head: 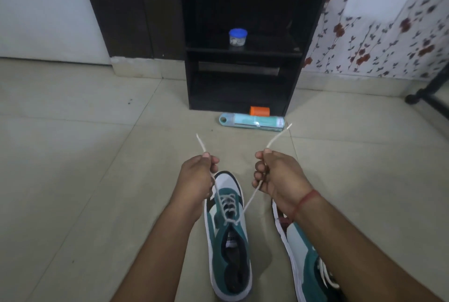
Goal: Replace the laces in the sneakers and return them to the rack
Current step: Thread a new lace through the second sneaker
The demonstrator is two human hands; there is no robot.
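Note:
A green, white and black sneaker [227, 236] stands on the floor tiles, toe pointing away from me. A white lace [228, 204] is threaded through its lower eyelets. My left hand [198, 175] grips one lace end, which sticks up past my fist. My right hand [277, 175] grips the other end, pulled up and to the right. Both strands run taut from the eyelets to my fists. The second sneaker [308, 255] lies at the lower right, partly hidden under my right forearm. The dark wooden rack [243, 41] stands ahead against the wall.
A small jar with a blue lid [238, 37] sits on a rack shelf. A teal flat package [252, 122] and an orange box [260, 111] lie on the floor at the rack's foot. A black stand leg [427, 97] is at the far right, by the flowered curtain.

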